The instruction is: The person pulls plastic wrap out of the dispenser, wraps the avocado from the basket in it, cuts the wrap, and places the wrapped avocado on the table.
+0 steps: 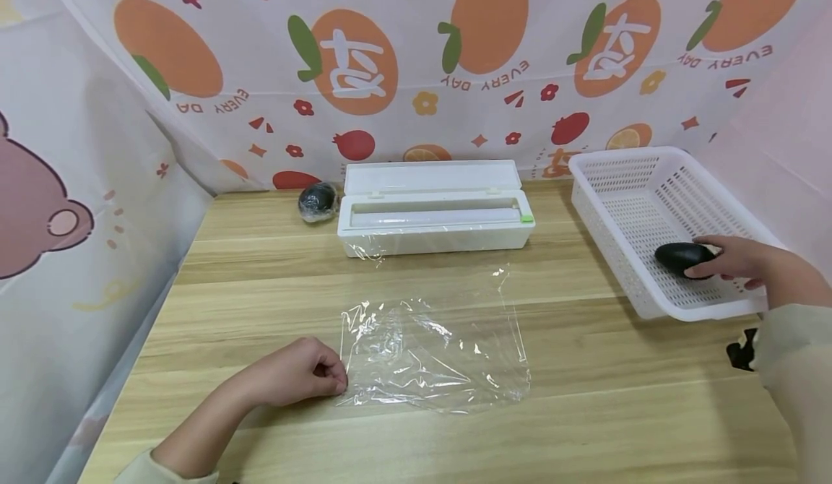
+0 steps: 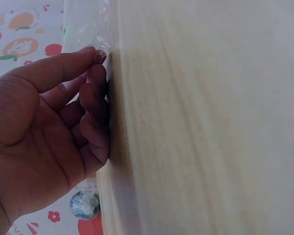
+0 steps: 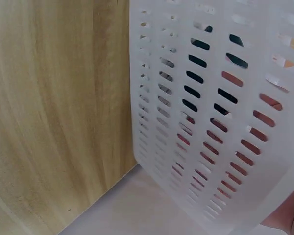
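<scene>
A sheet of clear plastic wrap (image 1: 435, 361) lies crinkled on the table, stretching toward the white wrap box (image 1: 435, 240). My left hand (image 1: 295, 374) pinches its near left corner; the left wrist view shows thumb and fingertip together on the film (image 2: 103, 36). Over at the right, my right hand (image 1: 747, 258) reaches into a white slotted basket (image 1: 601, 242) and grips a dark oval avocado (image 1: 679, 256), thumb on the near side and fingers over the far side. In the right wrist view the basket wall (image 3: 206, 107) covers most of that hand.
Left of the wrap box sits another dark avocado (image 1: 317, 201), wrapped in film. The box has its lid up, a roll (image 1: 435, 217) inside and a green slider (image 1: 526, 219) at its right end. Behind the wooden table (image 1: 273, 274) hangs a fruit-patterned cloth (image 1: 416, 123).
</scene>
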{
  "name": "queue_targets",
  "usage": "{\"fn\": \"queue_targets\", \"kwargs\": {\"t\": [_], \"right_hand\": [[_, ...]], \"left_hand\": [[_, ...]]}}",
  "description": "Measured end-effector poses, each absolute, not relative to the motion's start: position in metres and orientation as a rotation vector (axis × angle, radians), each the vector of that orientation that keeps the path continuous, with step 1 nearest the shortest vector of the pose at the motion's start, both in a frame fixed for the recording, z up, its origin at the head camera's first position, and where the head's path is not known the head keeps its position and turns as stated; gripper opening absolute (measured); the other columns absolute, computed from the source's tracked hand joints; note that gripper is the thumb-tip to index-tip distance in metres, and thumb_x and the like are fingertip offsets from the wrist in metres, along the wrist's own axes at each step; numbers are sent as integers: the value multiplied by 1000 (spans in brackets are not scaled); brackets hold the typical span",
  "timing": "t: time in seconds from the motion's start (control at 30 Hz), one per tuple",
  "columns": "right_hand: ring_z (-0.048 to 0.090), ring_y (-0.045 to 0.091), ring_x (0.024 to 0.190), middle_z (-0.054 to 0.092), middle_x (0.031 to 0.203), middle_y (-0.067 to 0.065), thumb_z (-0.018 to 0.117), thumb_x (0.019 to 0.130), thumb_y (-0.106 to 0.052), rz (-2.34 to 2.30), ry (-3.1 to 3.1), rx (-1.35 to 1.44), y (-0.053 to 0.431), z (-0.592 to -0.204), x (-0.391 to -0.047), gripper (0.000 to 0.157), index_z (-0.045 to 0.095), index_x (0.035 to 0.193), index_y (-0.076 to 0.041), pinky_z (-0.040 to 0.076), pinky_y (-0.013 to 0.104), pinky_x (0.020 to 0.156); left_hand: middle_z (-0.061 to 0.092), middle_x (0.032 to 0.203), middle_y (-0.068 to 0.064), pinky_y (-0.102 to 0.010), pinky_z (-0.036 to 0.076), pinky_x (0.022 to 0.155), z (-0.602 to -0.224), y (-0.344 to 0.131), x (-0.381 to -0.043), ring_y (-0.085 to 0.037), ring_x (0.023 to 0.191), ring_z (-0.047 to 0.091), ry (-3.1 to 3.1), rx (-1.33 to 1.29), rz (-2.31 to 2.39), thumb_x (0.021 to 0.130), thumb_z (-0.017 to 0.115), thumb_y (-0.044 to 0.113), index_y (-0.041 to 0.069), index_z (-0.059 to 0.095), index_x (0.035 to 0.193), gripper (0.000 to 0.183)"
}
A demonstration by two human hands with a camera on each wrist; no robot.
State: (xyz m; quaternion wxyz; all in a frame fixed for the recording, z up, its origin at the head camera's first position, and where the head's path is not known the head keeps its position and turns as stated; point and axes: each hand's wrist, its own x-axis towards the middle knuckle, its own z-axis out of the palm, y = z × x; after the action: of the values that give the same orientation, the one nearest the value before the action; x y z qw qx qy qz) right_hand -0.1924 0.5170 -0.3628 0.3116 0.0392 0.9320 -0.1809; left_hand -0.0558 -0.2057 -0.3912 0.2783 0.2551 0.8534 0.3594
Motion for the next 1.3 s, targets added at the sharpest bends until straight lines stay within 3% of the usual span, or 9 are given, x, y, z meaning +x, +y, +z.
{"fn": "queue_targets", "kwargs": {"t": [0.17, 0.3, 0.5, 0.67, 0.93, 1.03, 1.2, 1.23, 1.3], "right_hand": [[51, 52, 105, 42, 126, 46, 71, 84, -53, -386, 2645, -12, 516, -371, -193, 97, 31, 137, 18, 51, 53, 74], [51, 53, 105, 47, 122, 45, 71, 84, -53, -393, 2722, -23, 514, -373, -192, 94, 35, 132, 20, 47, 58, 79], [51, 48, 105, 46, 124, 41, 69, 87, -52, -560, 2770, 20, 504, -371, -187, 91, 32, 138, 13, 48, 47, 74], [46, 50, 109, 39, 132, 39, 66, 89, -54, -703, 2821, 69, 491, -365, -177, 91, 29, 147, 4, 48, 46, 73], [46, 50, 114, 41, 137, 37, 68, 88, -50, -806, 2929, 65, 473, -357, -158, 88, 29, 151, -2, 42, 26, 67], [47, 39, 113, 42, 138, 33, 70, 88, -48, -887, 2937, 68, 465, -355, -152, 90, 25, 154, -5, 43, 20, 64], [49, 0, 92, 46, 135, 22, 74, 86, -44, -988, 2975, 83, 450, -354, -146, 85, 33, 151, -9, 46, 19, 62], [47, -4, 89, 47, 135, 21, 75, 86, -44, -1002, 2982, 87, 447, -354, -145, 84, 34, 150, -8, 47, 19, 62], [49, 1, 94, 46, 136, 22, 75, 85, -44, -1023, 2984, 98, 443, -355, -144, 83, 36, 149, -8, 47, 18, 62]], "left_hand": [[64, 71, 11, -21, 48, 59, -392, -205, -55, 1, 63, 52, 2298, 688, 964, 88, 71, 15, 18, 73, 80, 9], [65, 72, 11, -21, 48, 59, -392, -205, -53, 1, 64, 53, 2306, 687, 970, 88, 72, 17, 18, 74, 82, 7], [66, 74, 12, -21, 49, 60, -392, -206, -49, 1, 66, 54, 2338, 699, 1012, 87, 74, 20, 19, 76, 84, 4], [67, 74, 11, -21, 48, 59, -393, -206, -43, 1, 66, 54, 2355, 677, 1047, 86, 76, 24, 21, 76, 84, 4], [68, 75, 13, -21, 49, 60, -397, -206, -35, 1, 68, 54, 2417, 671, 1090, 83, 78, 19, 24, 77, 83, 5], [70, 79, 13, -22, 49, 60, -399, -205, -32, 1, 70, 56, 2433, 639, 1118, 83, 78, 20, 22, 77, 85, 3], [72, 81, 12, -22, 49, 61, -401, -203, -28, 0, 72, 58, 2437, 572, 1147, 84, 77, 26, 20, 77, 86, 7], [72, 82, 12, -22, 49, 61, -401, -203, -28, 0, 73, 58, 2434, 562, 1149, 85, 77, 27, 20, 77, 87, 8], [72, 82, 13, -22, 49, 62, -401, -203, -28, 0, 73, 58, 2430, 553, 1148, 85, 77, 28, 20, 77, 87, 9]]}}
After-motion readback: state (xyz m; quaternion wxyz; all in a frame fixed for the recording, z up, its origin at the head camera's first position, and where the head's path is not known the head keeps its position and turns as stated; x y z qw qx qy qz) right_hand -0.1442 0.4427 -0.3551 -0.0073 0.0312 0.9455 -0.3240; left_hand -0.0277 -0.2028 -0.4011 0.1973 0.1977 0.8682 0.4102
